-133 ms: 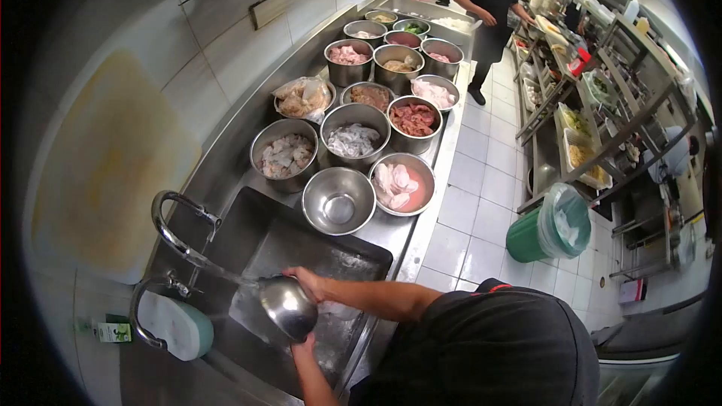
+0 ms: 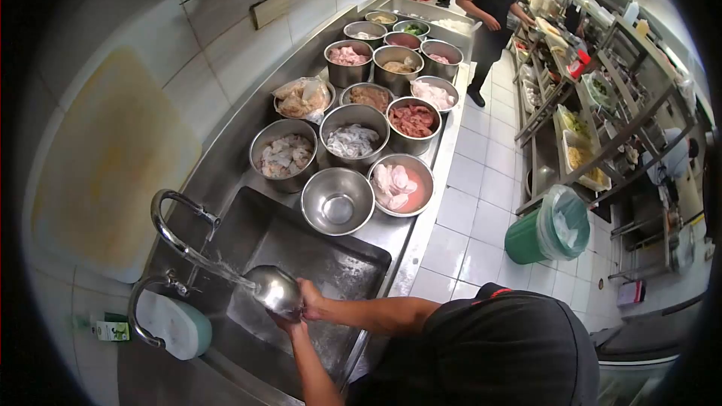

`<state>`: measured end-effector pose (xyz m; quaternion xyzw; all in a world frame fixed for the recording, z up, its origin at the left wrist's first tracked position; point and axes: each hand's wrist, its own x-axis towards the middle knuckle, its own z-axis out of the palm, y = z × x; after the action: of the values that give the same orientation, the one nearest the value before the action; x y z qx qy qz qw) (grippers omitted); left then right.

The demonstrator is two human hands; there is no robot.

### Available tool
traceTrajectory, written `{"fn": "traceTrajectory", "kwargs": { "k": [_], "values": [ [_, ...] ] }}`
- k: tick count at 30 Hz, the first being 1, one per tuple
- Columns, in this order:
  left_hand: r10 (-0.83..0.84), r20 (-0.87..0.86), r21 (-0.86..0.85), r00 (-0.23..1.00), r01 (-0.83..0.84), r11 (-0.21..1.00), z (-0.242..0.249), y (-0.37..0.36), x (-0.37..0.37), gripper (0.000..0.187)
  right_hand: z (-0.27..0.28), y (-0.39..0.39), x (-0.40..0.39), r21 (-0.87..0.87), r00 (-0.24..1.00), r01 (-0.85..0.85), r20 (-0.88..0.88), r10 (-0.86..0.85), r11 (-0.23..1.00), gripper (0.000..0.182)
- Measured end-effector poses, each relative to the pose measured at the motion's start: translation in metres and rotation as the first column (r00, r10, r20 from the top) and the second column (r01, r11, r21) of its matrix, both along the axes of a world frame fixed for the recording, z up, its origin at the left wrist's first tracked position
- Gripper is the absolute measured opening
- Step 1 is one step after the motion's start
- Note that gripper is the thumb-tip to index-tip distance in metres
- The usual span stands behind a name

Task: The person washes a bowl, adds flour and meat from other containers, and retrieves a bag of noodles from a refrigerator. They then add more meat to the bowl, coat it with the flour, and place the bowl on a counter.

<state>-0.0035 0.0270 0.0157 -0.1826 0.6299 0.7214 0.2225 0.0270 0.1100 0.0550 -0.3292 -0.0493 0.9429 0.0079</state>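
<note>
A shiny steel bowl is held over the sink, its rounded outer side showing. Water runs from the curved faucet and splashes on the bowl's left part. My right hand grips the bowl's right edge. Just below it, my left hand also holds that edge, its fingers partly hidden. Beside the sink stands a steel bowl with nothing in it, next to a bowl of pale meat in pinkish liquid.
Steel pots of raw meat and shrimp crowd the counter behind the sink. A green container with foamy contents stands left of the sink. A green bin is on the tiled floor. A co-worker stands in the aisle by the shelves.
The bowl has turned and shifted slightly up and left under the water. My hands, earlier on its upper and lower sides, are now close together at its right edge.
</note>
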Motion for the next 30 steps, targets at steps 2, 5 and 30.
{"fn": "traceTrajectory", "kwargs": {
  "k": [2, 5, 30],
  "values": [
    [0.010, -0.058, -0.416, 0.998, -0.033, 0.909, 0.076, 0.021, 0.000, 0.043, 0.030, -0.009, 0.014, 0.076, 0.968, 0.126, 0.209, -0.140, 0.989, 0.031],
    [-0.151, -0.123, -0.778, 0.981, -0.001, 0.629, 0.079, 0.026, -0.011, 0.043, 0.050, -0.017, 0.018, 0.090, 0.968, 0.159, 0.184, -0.173, 0.983, 0.031],
    [-0.875, -0.350, -0.933, 0.334, -0.035, 0.359, 0.106, 0.028, -0.033, 0.020, 0.122, 0.069, 0.126, 0.681, 0.858, -0.509, 0.447, 0.251, 0.526, 0.056]
  ]
}}
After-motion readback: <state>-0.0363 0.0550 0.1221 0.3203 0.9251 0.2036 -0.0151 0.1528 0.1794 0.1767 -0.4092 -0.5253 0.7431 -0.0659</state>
